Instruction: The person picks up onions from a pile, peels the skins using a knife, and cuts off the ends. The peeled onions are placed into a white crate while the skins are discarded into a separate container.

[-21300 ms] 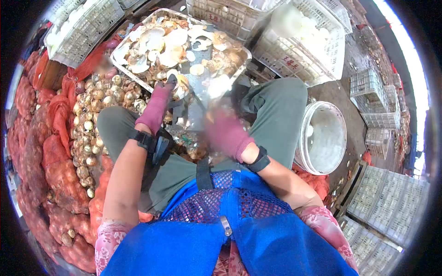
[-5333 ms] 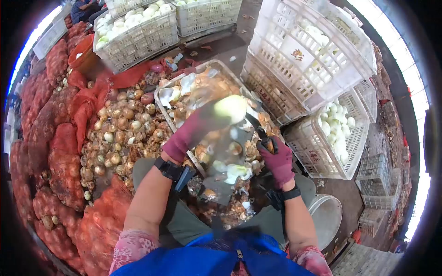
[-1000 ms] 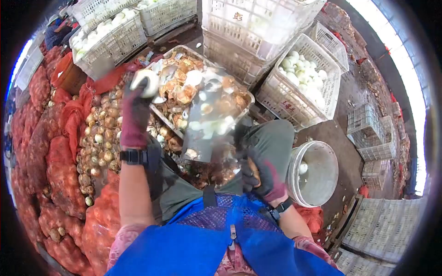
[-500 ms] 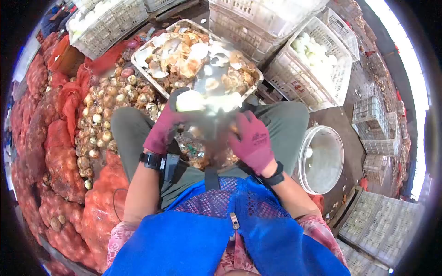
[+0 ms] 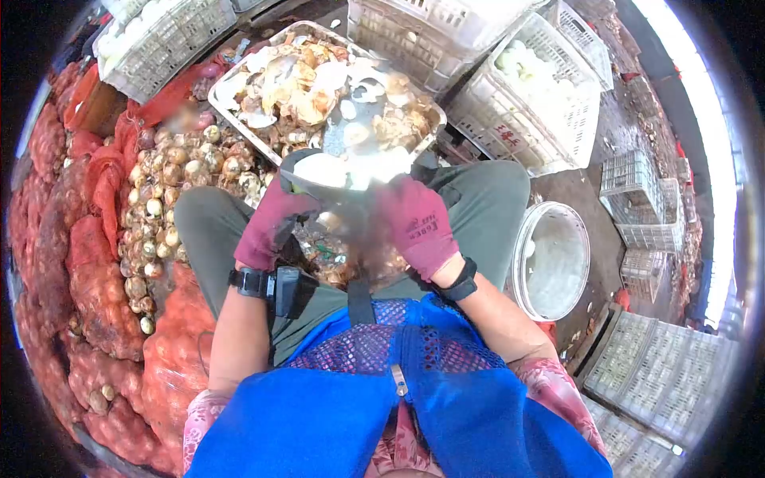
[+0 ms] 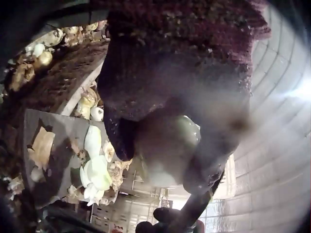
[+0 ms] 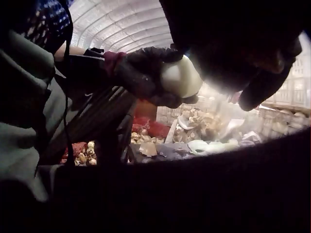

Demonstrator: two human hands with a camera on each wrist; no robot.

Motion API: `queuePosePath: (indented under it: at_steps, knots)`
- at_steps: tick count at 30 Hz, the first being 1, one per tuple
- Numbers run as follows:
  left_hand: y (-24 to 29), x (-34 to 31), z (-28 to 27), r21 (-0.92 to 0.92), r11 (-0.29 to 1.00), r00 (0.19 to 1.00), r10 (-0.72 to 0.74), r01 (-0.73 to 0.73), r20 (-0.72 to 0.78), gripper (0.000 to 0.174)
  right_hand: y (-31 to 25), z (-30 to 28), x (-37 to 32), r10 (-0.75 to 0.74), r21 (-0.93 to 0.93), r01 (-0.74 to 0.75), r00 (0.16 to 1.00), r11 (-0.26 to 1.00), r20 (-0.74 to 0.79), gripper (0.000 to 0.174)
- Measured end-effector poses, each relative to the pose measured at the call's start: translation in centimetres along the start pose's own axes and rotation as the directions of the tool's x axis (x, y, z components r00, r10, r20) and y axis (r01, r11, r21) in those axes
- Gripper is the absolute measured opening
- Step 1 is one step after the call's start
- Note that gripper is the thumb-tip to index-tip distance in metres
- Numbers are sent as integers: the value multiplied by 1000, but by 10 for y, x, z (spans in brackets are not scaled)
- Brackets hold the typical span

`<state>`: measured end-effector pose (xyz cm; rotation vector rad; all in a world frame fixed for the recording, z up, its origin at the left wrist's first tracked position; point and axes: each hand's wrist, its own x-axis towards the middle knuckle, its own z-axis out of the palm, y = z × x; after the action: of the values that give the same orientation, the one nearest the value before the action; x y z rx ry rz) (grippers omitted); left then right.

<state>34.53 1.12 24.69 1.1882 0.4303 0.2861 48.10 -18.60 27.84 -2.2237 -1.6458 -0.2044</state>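
Note:
In the head view my gloved left hand [image 5: 275, 227] holds a peeled white onion [image 5: 319, 169] over the gap between the knees; glare washes out part of it. The right wrist view shows the onion [image 7: 182, 77] pale and smooth, gripped in the left fingers [image 7: 146, 80]. My gloved right hand [image 5: 418, 227] is close beside it, with fingers curled round the handle [image 7: 273, 63] of a knife. The dark knife blade [image 6: 195, 206] runs up to the onion's side in the left wrist view. A grey board [image 6: 48, 131] with peeled layers lies below.
Ahead stands a tray [image 5: 239, 131] heaped with skins. Unpeeled onions [image 5: 171, 171] and red net sacks [image 5: 103, 303] fill the left side. A white bucket [image 5: 558, 263] stands right of the knee. White crates [image 5: 510, 131] of peeled onions stand at the back.
A second ago the left hand held the onion out by the tray's left edge, with the right hand low near the right thigh. Both have since come together in front, staying close over the last half second.

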Motion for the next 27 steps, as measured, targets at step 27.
queuePosePath:
  at_steps: [27]
  knots:
    - [6, -19, 14, -61, 990, 988, 120, -126, -99, 46, 3, 22, -20, 185, 342, -156, 981, 926, -52, 37]
